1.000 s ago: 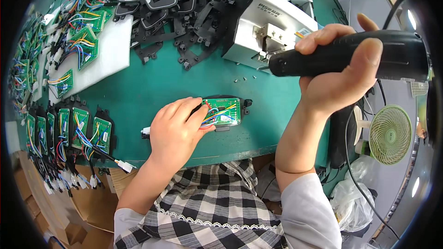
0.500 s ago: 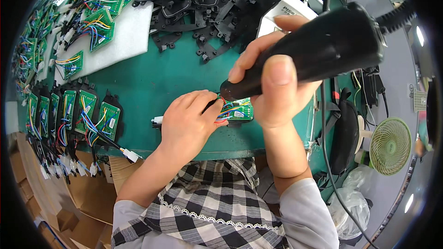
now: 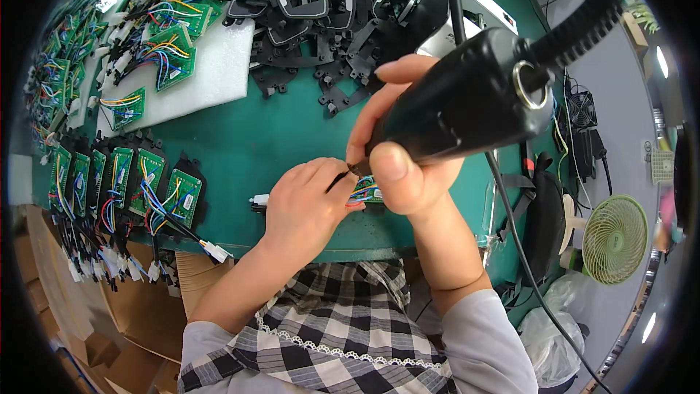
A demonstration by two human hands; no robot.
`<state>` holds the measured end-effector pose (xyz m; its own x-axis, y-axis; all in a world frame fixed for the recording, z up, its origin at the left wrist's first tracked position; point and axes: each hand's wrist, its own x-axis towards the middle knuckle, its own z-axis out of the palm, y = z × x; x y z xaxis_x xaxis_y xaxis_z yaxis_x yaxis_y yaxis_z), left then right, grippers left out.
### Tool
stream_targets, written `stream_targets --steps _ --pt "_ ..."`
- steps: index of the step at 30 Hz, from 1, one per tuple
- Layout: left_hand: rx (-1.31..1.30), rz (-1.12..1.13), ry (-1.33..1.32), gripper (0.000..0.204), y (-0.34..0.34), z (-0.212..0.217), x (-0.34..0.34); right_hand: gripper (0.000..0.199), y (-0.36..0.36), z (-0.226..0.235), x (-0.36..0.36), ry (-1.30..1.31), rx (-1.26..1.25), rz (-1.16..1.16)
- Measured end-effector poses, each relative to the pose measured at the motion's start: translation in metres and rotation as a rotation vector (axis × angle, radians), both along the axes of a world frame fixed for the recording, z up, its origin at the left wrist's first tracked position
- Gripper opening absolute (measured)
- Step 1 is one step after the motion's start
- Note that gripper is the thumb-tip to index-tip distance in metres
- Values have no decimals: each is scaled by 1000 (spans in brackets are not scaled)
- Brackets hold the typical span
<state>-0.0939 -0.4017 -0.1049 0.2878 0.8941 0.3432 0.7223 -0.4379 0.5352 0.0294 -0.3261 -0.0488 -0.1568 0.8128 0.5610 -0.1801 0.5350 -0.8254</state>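
The board [image 3: 375, 195] lies on the green table [image 3: 240, 147], mostly hidden: only a green strip and some coloured wires [image 3: 361, 193] show between the two hands. The left hand [image 3: 306, 201] covers the board's left end, fingers bent and bunched; whether they pinch it or only press on it, I cannot tell. A thin dark sliver shows between finger and thumb, too small to name.

The right hand [image 3: 419, 186], over the board's right part, has its fingers and thumb closed round a black driver [image 3: 463, 102]. The driver's body slants down toward the board; its tip is lost among the fingers, so contact cannot be made out. Its coiled cord [image 3: 580, 25] runs into the dark rim.

Left of the board, a white plug [image 3: 259, 199] pokes out past the left hand. Beyond the board, black frames [image 3: 328, 36] overlap, and a white machine [image 3: 499, 11] is largely blocked by the driver.
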Motion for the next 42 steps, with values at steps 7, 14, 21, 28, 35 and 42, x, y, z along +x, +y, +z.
stream_targets --steps 7,14,21,28,35,42 --pt "20 31 -5 40 0 3 1 71 6 -1 -4 44 -51 16" --pt "32 -35 40 42 0 -1 -3 64 5 7 6 72 -127 -97" --pt "35 -39 62 33 8 15 4 63 33 67 84 97 279 -504" --pt "-7 -22 -5 16 15 5 1 60 37 65 79 -14 324 -567" --pt "-7 10 -25 13 14 3 1 60 40 53 76 15 356 -581" --pt "1 7 -31 12 15 1 0 58 33 63 79 15 308 -550"
